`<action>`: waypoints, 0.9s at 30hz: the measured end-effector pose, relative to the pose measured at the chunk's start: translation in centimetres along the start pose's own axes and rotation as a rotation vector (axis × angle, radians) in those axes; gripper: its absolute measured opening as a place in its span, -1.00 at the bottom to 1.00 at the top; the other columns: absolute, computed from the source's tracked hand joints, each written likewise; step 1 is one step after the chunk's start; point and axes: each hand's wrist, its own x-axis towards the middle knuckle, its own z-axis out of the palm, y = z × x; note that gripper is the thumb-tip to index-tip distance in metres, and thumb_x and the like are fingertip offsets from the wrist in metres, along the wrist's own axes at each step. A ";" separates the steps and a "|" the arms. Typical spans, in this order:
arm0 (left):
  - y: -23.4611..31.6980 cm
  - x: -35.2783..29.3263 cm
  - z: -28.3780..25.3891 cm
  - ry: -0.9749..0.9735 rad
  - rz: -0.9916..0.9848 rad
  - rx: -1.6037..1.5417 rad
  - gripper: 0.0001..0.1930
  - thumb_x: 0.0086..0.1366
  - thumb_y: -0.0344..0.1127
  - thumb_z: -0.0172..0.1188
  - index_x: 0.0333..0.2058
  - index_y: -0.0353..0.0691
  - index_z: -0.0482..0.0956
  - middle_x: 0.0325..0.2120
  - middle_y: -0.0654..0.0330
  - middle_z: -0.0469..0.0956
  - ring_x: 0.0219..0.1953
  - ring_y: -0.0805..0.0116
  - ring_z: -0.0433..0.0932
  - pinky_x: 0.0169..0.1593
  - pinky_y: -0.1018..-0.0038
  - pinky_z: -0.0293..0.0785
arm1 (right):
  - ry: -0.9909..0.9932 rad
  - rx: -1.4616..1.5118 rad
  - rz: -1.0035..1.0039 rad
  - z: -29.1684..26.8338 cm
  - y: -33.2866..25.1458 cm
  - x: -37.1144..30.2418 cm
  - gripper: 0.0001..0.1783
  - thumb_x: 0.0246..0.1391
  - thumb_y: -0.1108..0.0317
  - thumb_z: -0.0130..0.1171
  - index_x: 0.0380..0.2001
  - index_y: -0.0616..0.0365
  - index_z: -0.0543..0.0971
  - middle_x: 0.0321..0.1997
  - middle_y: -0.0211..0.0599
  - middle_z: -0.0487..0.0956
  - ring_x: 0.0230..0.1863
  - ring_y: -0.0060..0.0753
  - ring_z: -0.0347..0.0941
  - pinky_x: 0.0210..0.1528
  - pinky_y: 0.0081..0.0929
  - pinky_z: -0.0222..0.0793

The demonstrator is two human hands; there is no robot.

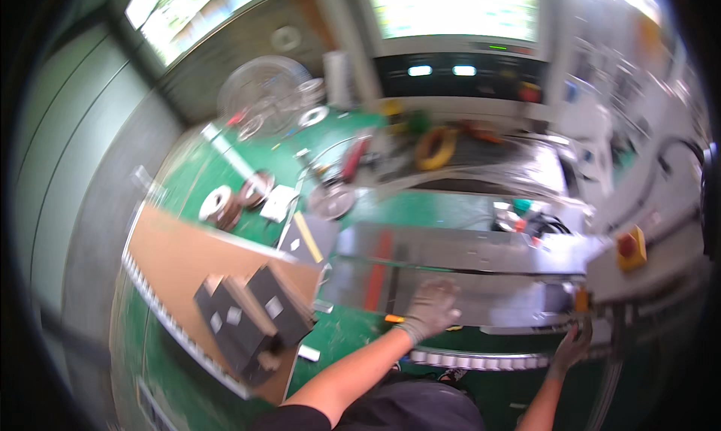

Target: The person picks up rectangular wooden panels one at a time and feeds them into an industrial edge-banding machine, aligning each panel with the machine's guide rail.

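Note:
My left hand (432, 308), in a pale work glove, lies with fingers spread on the near edge of a flat grey metal bed (488, 292). Nothing shows in its grasp. At the bed's right end, my right hand (575, 346), also gloved, is by a small metal fitting (599, 332) beside an orange-brown block (581, 300). Its fingers are blurred, so any hold is unclear. A row of white rollers (481, 361) runs along the bed's near side, below both hands.
On the left, stacks of dark grey pieces (231, 322) lie on a brown board (203, 251). Wire spools (218, 204), a yellow tape roll (435, 148) and a red-handled tool (356, 157) sit on the green bench (289, 159). A red button on a yellow box (631, 248) is at right.

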 end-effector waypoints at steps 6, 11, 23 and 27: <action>-1.4 -13.4 0.9 -0.006 0.098 -0.327 -0.45 0.41 -0.02 0.06 0.26 -0.20 0.43 0.30 -0.06 0.38 0.39 -0.05 0.27 0.47 0.05 0.06 | -0.463 0.631 -0.236 0.4 -19.4 -9.8 -0.77 0.28 0.52 0.16 -0.04 0.36 0.62 -0.04 -0.14 0.65 0.01 -0.26 0.57 0.14 -0.35 0.45; -5.6 -25.9 2.5 0.215 -0.574 -0.772 -0.56 0.49 -0.05 -0.02 0.11 -0.24 0.57 0.04 -0.01 0.62 0.11 0.01 0.54 0.22 0.24 0.43 | -1.071 0.846 -0.501 -0.4 -36.6 -17.6 -0.72 0.14 0.41 0.30 -0.07 0.24 0.65 -0.18 -0.10 0.66 -0.14 -0.23 0.62 -0.02 -0.35 0.52; -12.9 -38.6 3.9 0.962 -1.354 -1.950 -0.47 0.51 0.06 0.04 0.25 -0.17 0.36 0.26 0.03 0.43 0.27 0.07 0.42 0.31 0.11 0.35 | -1.870 0.619 -0.020 13.3 -48.4 -35.9 -0.48 0.27 0.14 0.29 0.13 0.28 0.45 -0.14 -0.18 0.62 -0.19 -0.32 0.57 -0.16 -0.41 0.52; -13.6 -37.8 4.3 0.889 -1.238 -2.080 -0.47 0.49 0.06 0.07 0.27 -0.13 0.38 0.25 0.05 0.45 0.29 0.06 0.39 0.36 0.09 0.29 | -1.803 0.678 -0.090 11.1 -46.6 -33.9 -0.68 0.30 0.24 0.26 -0.04 0.24 0.53 -0.24 -0.31 0.60 -0.33 -0.50 0.52 -0.30 -0.51 0.49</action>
